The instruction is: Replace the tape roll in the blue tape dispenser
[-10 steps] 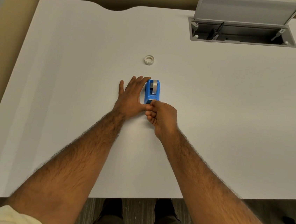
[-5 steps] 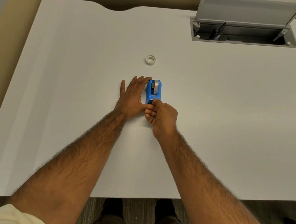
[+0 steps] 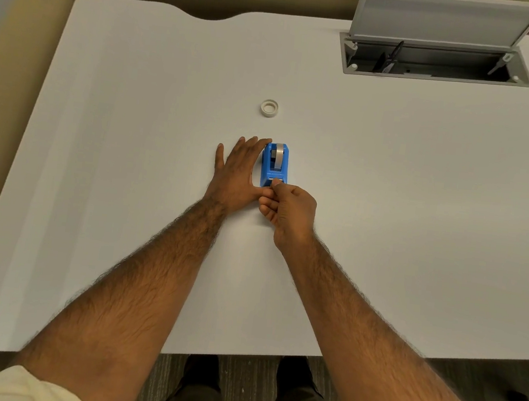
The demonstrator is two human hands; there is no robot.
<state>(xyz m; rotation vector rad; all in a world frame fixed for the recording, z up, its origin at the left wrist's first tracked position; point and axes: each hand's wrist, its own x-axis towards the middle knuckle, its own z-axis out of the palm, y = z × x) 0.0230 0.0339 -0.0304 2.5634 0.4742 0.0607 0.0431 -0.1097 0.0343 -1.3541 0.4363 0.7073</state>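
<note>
both hands work at frame centre: left hand lies flat, fingers spread, beside the blue tape dispenser; right hand pinches at its near cutter end. pulling hard could slide the unclamped dispenser or snap the tape.

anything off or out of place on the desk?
Nothing stands out. The blue tape dispenser stands upright with a roll in it, the loose tape roll lies flat beyond it, and the cable tray lid at the far right is propped open.
</note>
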